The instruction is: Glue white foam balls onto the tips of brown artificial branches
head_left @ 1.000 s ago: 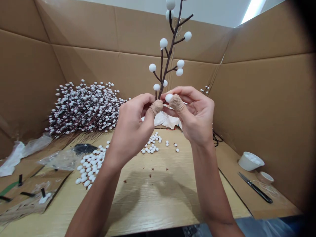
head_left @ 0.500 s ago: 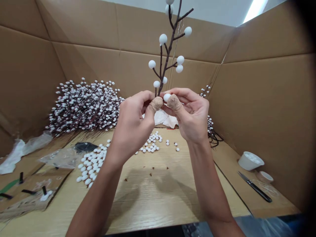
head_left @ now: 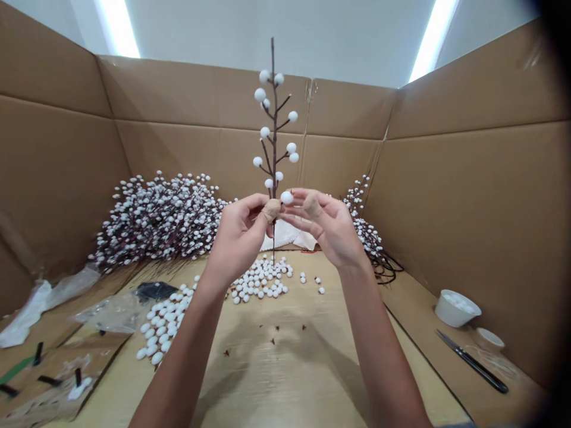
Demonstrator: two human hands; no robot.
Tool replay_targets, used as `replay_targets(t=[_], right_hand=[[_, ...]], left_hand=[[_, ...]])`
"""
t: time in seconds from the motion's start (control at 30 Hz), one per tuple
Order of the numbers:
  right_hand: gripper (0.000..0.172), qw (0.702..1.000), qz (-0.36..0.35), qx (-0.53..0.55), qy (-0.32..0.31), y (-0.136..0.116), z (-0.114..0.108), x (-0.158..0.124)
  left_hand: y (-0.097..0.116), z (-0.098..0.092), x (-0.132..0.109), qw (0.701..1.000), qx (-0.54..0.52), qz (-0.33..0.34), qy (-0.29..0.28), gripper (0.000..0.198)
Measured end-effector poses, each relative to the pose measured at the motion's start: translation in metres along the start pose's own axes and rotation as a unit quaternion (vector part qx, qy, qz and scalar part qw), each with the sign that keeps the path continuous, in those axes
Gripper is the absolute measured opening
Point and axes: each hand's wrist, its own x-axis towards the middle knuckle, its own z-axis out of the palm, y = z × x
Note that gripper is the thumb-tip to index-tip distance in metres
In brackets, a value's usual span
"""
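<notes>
The left hand (head_left: 238, 238) is clenching an upright brown artificial branch (head_left: 274, 137) studded with white foam balls, its thumb wrapped in tan tape (head_left: 270, 210). The half-open right hand (head_left: 328, 229) is touching a white foam ball (head_left: 286, 197) beside the stem, though any grip cannot be told. More balls (head_left: 261, 279) are lying on the worktop (head_left: 285, 368) below.

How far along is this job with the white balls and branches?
Done: a big heap of ball-covered branches lies against the cardboard wall. In hand: the left hand holds a twig stem bearing white balls, and the right hand pinches one white ball. Left: many loose balls on the table.
</notes>
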Motion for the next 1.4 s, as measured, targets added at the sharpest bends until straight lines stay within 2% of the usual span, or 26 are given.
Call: replay_targets(t=[0.07,0.17,0.23,0.37,0.47,0.57,0.67,0.8,0.97,1.17,1.4], right_hand=[[0.031,0.996,0.049,-0.045,-0.059,-0.003,-0.003,-0.001],[0.029,0.968,0.129,-0.126,-0.175,-0.004,0.000,-0.005],[0.024,0.959,0.146,-0.123,-0.207,-0.003,0.006,-0.006],[0.020,0.968,0.145,-0.087,-0.185,0.001,0.019,-0.009],[0.015,0.973,0.151,-0.106,-0.140,0.002,0.024,-0.009],[0.011,0.973,0.167,-0.121,-0.106,0.005,0.028,-0.010],[0.008,0.968,0.145,-0.174,-0.112,0.013,0.035,-0.013],[0.012,0.952,0.095,-0.263,-0.123,0.025,0.047,-0.018],[0.014,0.934,0.080,-0.328,-0.118,0.031,0.059,-0.023],[0.014,0.912,0.034,-0.395,-0.103,0.038,0.064,-0.024],[0.014,0.910,0.009,-0.405,-0.094,0.044,0.064,-0.025]], left_hand=[[-0.005,-0.002,0.003,0.999,-0.053,-0.007,-0.005,0.025],[-0.011,-0.004,0.006,0.992,-0.123,-0.018,-0.008,0.020],[-0.013,-0.005,0.006,0.986,-0.163,-0.028,-0.007,0.018],[-0.015,-0.013,0.007,0.973,-0.220,-0.064,-0.025,0.019],[-0.016,-0.029,0.009,0.968,-0.225,-0.103,-0.040,0.023],[-0.011,-0.048,0.009,0.968,-0.223,-0.110,-0.015,0.035],[-0.003,-0.056,0.007,0.977,-0.196,-0.081,0.014,0.044],[0.004,-0.048,0.004,0.987,-0.133,-0.025,0.088,0.024],[0.006,-0.041,0.003,0.976,-0.101,0.008,0.191,0.010],[0.011,-0.039,0.003,0.964,-0.153,-0.017,0.215,0.014],[0.010,-0.035,0.005,0.956,-0.169,-0.018,0.239,0.007]])
